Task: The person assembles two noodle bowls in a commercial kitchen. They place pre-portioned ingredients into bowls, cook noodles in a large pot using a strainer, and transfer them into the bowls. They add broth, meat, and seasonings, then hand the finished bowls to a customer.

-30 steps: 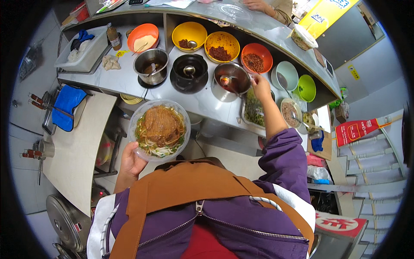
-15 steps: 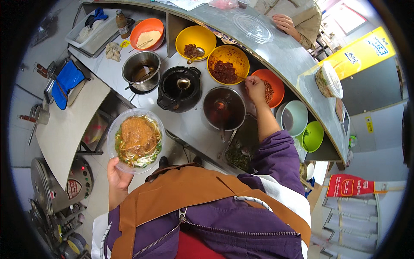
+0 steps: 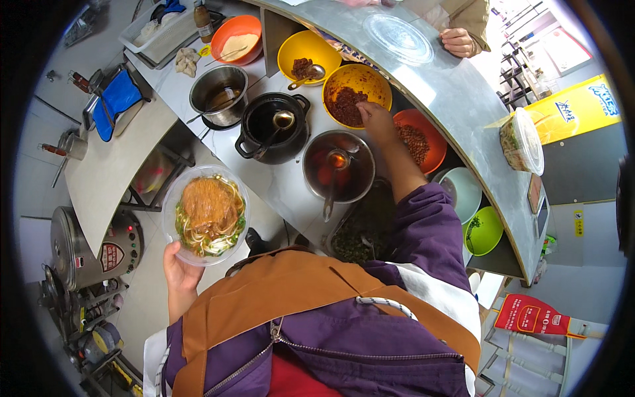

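Observation:
My left hand [image 3: 183, 272] grips the rim of a clear round plastic bowl [image 3: 243, 233] holding noodles, chopped greens and a brown sauce heap [image 3: 210, 204]. The bowl is held at the left, off the counter. My right hand [image 3: 376, 122] reaches over the right rim of a yellow bowl [image 3: 336, 78] with dark red chili paste [image 3: 350, 104] in it. Its fingers are closed on what looks like a spoon handle, mostly hidden by the hand. Just below my right forearm is an orange bowl of peanuts [image 3: 413, 142].
A steel pot of red liquid with a ladle [image 3: 331, 192], a black pot [image 3: 254, 142] and a steel pot [image 3: 198, 99] stand on the counter. Another yellow bowl [image 3: 297, 46] sits beyond. A raised grey ledge [image 3: 456, 99] curves along the far side; another person's hand [image 3: 461, 42] rests there.
My right hand has moved from the edge of the peanut bowl leftward and away from me, over the chili paste bowl. My left hand keeps holding the noodle bowl. The view has shifted slightly.

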### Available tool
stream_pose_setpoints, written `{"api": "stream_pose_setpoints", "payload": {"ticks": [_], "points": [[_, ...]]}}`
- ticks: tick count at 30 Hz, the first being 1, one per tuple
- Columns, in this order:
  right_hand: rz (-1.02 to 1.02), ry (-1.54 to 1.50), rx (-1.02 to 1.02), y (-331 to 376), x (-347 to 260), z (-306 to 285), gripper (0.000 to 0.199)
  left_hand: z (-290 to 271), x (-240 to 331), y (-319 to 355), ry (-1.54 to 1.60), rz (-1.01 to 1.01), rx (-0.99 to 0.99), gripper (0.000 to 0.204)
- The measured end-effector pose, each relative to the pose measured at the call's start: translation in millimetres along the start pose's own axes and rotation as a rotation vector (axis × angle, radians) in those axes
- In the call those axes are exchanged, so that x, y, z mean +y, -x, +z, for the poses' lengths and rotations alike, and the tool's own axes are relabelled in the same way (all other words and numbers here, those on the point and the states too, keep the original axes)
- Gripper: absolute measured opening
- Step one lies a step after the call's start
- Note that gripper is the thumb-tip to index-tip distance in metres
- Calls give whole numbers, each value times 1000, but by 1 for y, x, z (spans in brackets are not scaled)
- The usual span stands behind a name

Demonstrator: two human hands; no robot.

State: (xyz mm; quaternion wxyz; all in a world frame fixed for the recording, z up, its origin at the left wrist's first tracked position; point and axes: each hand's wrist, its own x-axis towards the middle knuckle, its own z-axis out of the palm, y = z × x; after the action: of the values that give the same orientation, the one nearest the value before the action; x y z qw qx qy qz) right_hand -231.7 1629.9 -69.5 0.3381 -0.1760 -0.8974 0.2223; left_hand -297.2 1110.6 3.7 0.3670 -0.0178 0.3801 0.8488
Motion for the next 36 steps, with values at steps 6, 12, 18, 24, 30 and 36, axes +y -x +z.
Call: {"api": "stream_pose_setpoints", "payload": {"ticks": [6,12,18,24,30,36], "points": [[-118,-34,-185,9,-21,-20,22,12,8,1,-3,-4,-47,58],[-107,121,-337,17,-53,-71,20,19,13,3,-30,-2,-33,63],[-113,44,-312,39,-63,-69,20,23,13,6,16,-12,-22,58],[-131,-22,64,11,-41,-52,19,29,14,10,12,-12,-24,57],[-85,110,-42,-19,-40,-46,20,28,16,17,52,-20,-21,56],[68,77,-53,-46,-48,-31,23,24,21,21,30,-23,-17,59]]}}
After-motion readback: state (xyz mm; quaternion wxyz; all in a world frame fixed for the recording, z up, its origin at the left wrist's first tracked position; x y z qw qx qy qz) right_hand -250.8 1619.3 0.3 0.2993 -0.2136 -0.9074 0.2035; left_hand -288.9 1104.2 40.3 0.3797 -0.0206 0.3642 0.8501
